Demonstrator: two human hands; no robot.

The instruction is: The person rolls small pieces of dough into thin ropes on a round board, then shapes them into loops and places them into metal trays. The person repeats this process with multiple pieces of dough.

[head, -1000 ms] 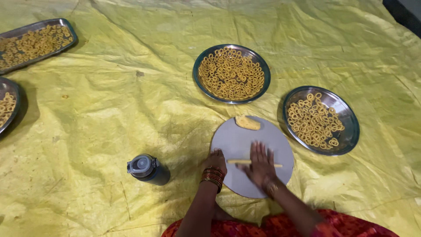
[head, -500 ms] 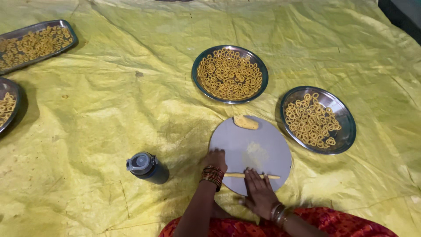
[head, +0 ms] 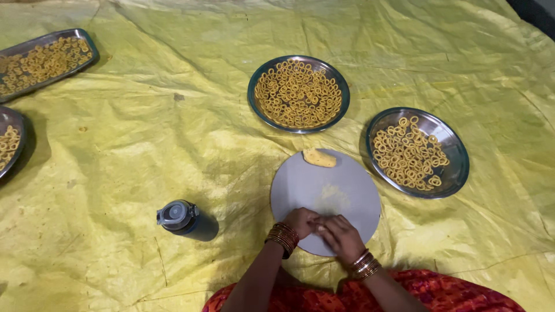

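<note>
A round grey board (head: 324,185) lies on the yellow sheet in front of me. My left hand (head: 300,222) and my right hand (head: 341,237) meet at the board's near edge, fingers curled together over a small piece of yellow dough that is mostly hidden. A lump of yellow dough (head: 319,157) rests at the board's far edge, and a faint dough smear marks the board's middle. Both wrists wear bangles.
Two round steel plates (head: 341,86) (head: 459,159) of small dough rings sit beyond and right of the board. A dark lidded bottle (head: 185,219) lies to the left. Two more trays (head: 81,43) (head: 17,127) of rings are at the far left.
My right hand was rolling a thin dough strand flat on the board; it drew back toward me and now both hands have gathered the strand between the fingers.
</note>
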